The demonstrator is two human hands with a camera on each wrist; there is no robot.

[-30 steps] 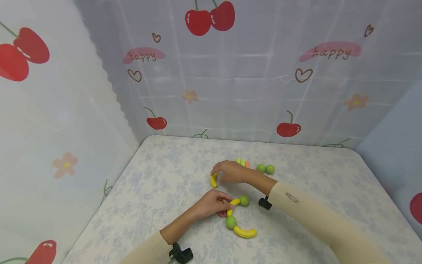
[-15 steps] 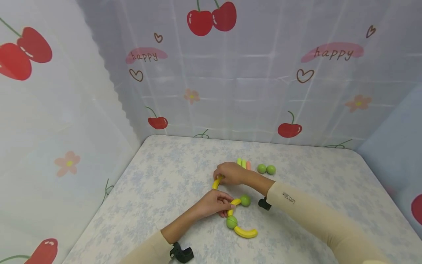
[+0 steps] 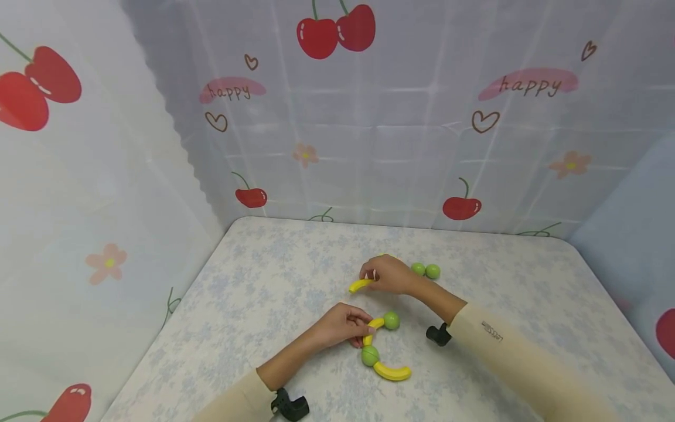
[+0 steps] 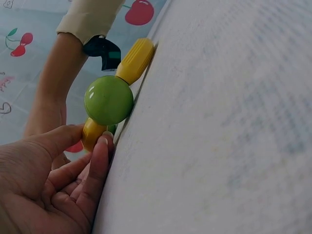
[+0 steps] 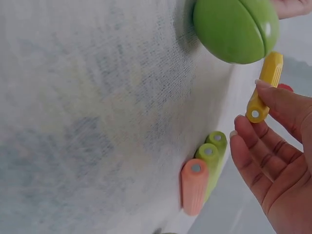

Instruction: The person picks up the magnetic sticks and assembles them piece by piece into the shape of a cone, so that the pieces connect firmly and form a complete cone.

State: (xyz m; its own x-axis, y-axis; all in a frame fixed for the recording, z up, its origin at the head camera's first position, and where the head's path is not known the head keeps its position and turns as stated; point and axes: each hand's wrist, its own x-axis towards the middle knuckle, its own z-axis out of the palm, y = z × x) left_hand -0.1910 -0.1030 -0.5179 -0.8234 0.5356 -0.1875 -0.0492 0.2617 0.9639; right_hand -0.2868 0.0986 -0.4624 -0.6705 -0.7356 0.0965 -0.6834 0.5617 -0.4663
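My left hand (image 3: 340, 325) pinches a curved yellow magnetic rod (image 4: 91, 134) between thumb and fingers, low at the table. That rod joins a green ball (image 3: 391, 320) at its far end and another green ball (image 4: 108, 100) at its near end. From the near ball a second curved yellow rod (image 3: 392, 372) extends to the right. Farther back, my right hand (image 3: 390, 274) holds a loose curved yellow rod (image 5: 264, 87) between thumb and fingers. A round silvery magnet shows in that rod's end in the right wrist view.
Two loose green balls (image 3: 432, 271) lie behind my right wrist. An orange straight rod (image 5: 194, 187) and two light green rods (image 5: 208, 152) lie side by side, mostly hidden behind my right hand in the head view. A patterned cloth covers the table (image 3: 253, 264).
My right hand has picked the loose yellow rod up, moved right with it and turned it from upright to nearly level. My left hand and the joined pieces stay in place.
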